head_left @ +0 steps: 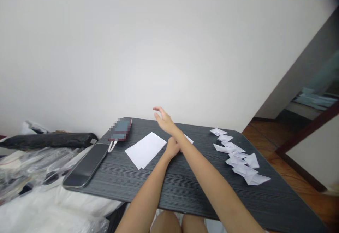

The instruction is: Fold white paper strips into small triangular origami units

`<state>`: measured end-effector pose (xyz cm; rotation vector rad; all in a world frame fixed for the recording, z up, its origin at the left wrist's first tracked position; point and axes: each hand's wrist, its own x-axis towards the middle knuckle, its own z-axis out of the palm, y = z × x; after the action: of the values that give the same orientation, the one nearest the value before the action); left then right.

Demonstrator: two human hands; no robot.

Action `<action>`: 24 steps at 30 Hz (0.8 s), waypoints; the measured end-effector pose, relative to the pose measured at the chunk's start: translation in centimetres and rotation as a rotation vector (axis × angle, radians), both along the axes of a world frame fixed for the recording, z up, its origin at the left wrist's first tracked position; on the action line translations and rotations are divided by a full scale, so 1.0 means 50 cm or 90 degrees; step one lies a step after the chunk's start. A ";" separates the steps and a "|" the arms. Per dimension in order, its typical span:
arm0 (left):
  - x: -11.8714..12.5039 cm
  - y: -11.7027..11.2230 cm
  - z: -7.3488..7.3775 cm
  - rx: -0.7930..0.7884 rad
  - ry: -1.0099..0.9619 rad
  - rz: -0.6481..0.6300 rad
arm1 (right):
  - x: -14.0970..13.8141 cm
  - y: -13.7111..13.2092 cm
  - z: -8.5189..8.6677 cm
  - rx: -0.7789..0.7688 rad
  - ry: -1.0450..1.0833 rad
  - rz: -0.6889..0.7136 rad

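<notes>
My right hand is raised over the back of the dark table, its fingers loosely bent and apart with nothing in them. Its forearm crosses above my left hand, which is curled closed. The left fingertips are mostly hidden behind that forearm, so I cannot see what they grip. A piece of white paper pokes out beyond the right forearm, largely covered. Left of my hands lies a small stack of white paper sheets, slightly fanned. Several folded paper boats stand in a loose column on the right.
A black smartphone rests at the table's left edge. Behind it is a blurred-out device with a white strap. Plastic-wrapped items pile up left of the table. A white wall rises behind.
</notes>
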<state>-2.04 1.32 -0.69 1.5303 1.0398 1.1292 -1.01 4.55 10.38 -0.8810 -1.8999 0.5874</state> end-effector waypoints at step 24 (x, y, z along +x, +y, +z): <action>0.008 -0.005 0.027 0.085 0.057 -0.018 | 0.308 -0.091 -0.177 -0.336 0.112 0.045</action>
<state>-1.63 1.08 0.66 1.7085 1.0157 1.1384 14.37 0.01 1.53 -1.0503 -1.6435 1.2037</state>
